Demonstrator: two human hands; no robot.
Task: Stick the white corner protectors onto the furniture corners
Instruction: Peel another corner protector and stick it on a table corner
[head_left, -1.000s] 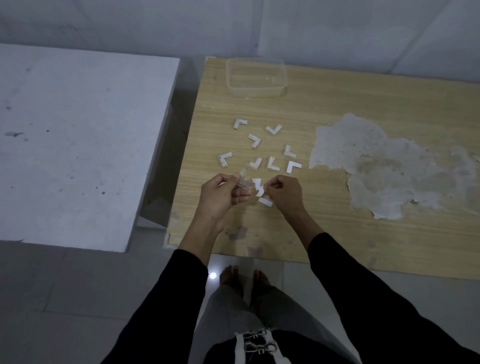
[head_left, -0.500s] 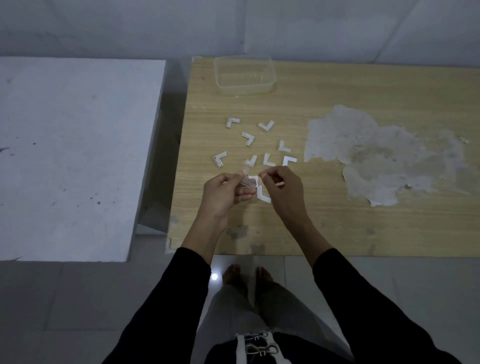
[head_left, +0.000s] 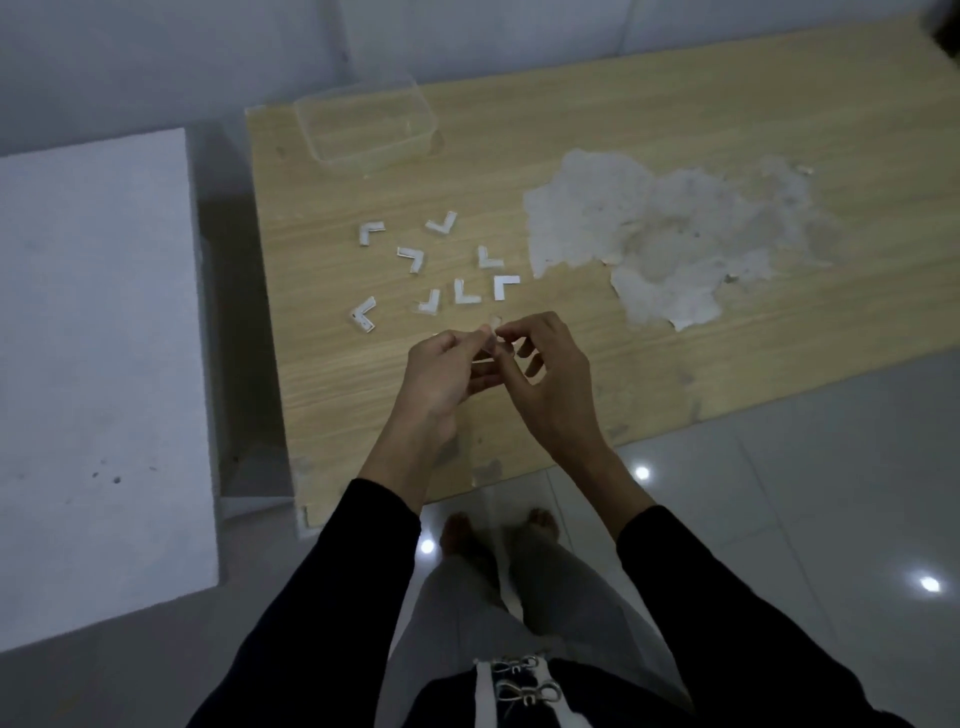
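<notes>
No readable text anywhere, far as I can see. The white corner protectors (head_left: 500, 288) on the wooden table (head_left: 675, 364) look plain, same for the clear tub (head_left: 332, 156). The small piece (head_left: 491, 340) pinched between left hand (head_left: 441, 376) and right hand (head_left: 550, 384) is too blurry to tell.

**Hands meet at the fingertips**

The left hand (head_left: 441, 376) and right hand (head_left: 553, 387) are held out side by side. Thumbs and forefingers pinch a small piece (head_left: 490, 340) between the fingertips, and the other fingers curl loosely beneath. The forearms are bare below black sleeves (head_left: 363, 571).
</notes>
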